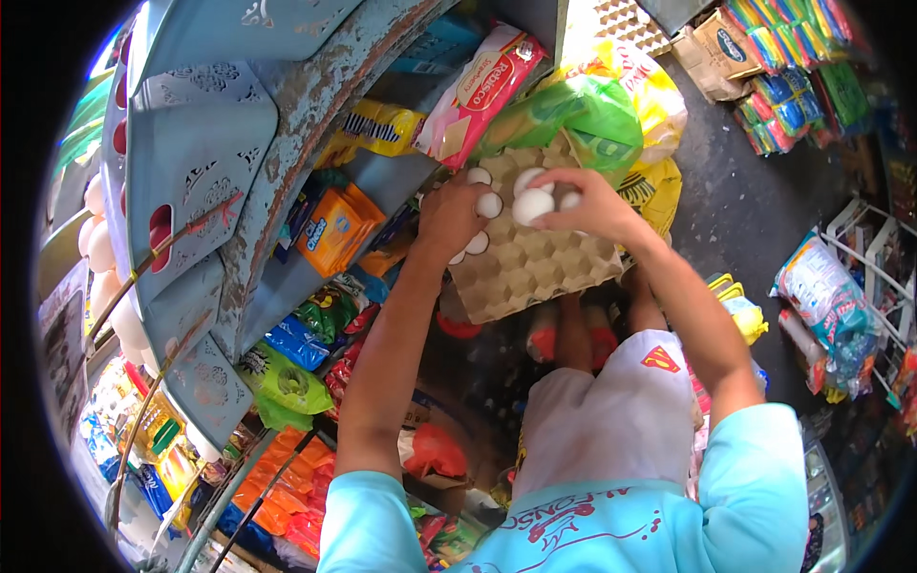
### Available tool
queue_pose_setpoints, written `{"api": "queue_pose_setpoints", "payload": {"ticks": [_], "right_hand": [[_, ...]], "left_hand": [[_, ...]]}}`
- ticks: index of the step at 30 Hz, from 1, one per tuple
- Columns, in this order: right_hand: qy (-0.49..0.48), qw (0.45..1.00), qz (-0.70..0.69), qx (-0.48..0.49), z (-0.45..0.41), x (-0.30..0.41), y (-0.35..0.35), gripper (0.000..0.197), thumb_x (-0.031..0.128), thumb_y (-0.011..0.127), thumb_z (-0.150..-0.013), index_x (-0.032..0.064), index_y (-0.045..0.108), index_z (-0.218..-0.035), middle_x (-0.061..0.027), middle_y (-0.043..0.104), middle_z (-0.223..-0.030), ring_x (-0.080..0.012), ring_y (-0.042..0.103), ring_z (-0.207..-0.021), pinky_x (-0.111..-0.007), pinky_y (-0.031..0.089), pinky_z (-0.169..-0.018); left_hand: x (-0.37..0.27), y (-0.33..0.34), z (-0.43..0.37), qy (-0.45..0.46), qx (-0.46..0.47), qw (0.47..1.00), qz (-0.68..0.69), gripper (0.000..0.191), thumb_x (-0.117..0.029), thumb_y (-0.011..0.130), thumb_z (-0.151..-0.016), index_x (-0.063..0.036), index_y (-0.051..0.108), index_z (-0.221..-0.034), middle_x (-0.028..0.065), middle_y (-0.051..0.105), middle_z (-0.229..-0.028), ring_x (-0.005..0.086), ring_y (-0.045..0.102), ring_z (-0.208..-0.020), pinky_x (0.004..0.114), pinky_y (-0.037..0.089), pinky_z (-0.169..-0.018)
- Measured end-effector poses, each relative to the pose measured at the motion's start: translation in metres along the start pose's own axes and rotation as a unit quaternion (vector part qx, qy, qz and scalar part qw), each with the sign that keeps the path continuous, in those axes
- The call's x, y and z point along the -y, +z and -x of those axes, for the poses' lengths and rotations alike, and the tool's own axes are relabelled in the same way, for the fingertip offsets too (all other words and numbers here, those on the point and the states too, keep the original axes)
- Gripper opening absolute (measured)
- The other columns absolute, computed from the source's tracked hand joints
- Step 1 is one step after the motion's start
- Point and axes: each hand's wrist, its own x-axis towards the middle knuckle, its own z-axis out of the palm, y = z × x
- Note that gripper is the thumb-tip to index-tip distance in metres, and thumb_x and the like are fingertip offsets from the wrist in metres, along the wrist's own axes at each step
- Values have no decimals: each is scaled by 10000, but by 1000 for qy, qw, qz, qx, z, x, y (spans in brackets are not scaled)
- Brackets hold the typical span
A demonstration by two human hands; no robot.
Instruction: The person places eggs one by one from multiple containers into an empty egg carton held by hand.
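Note:
A grey-brown pulp egg tray (534, 268) lies tilted before me, with many of its cups bare. My right hand (591, 204) is over its upper right part, thumb and fingers around a white egg (534, 207). A second white egg (529, 179) shows just behind that one, and another lies partly under the fingers; I cannot tell whether these are held too. My left hand (448, 218) curls over the tray's left edge, touching or close to a white egg (488, 205). More white eggs (476, 242) sit along that edge, partly hidden by this hand.
Blue-grey shelving (286, 129) with snack packs rises at left. A pink biscuit pack (483, 89) juts near the tray. Green and yellow plastic bags (602, 122) lie behind it. A white wire rack (870, 251) stands at right; more eggs (100, 243) sit far left.

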Motion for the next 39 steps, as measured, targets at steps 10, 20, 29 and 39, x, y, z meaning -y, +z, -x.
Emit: {"api": "queue_pose_setpoints", "payload": {"ticks": [10,20,29,39], "right_hand": [[-10,746,-666,29,99,15,20,523,408,784,-864,82,513,-1171,-291,652,-992,-154,598,-609,-254,478,-487],[-46,791,-606,70,100,21,0,726,247,987,-550,7,648,-1146,-133,702,-1070,-231,666,-1000,-322,526,-832],[61,790,-608,51,115,20,-9,725,214,974,-524,4,662,-1145,-140,712,-1068,-229,679,-1011,-321,527,-859],[24,775,-632,-19,115,23,5,706,282,924,-631,-18,621,-1195,-152,700,-987,-181,677,-654,-261,562,-500]], "left_hand": [[12,-2,-9,14,15,998,54,412,-149,880,-631,-119,790,-1032,107,713,-1172,326,692,-1042,428,546,-935],[8,-2,-13,10,19,998,67,367,-187,905,-615,-141,787,-960,104,740,-1004,304,708,-943,449,522,-883],[15,0,-11,15,12,998,63,418,-197,912,-617,-137,800,-1016,115,739,-1032,323,693,-1003,484,469,-954],[3,-9,39,-117,-48,926,356,461,-83,923,-670,-66,788,-1110,91,754,-1024,202,721,-971,372,594,-798]]}}
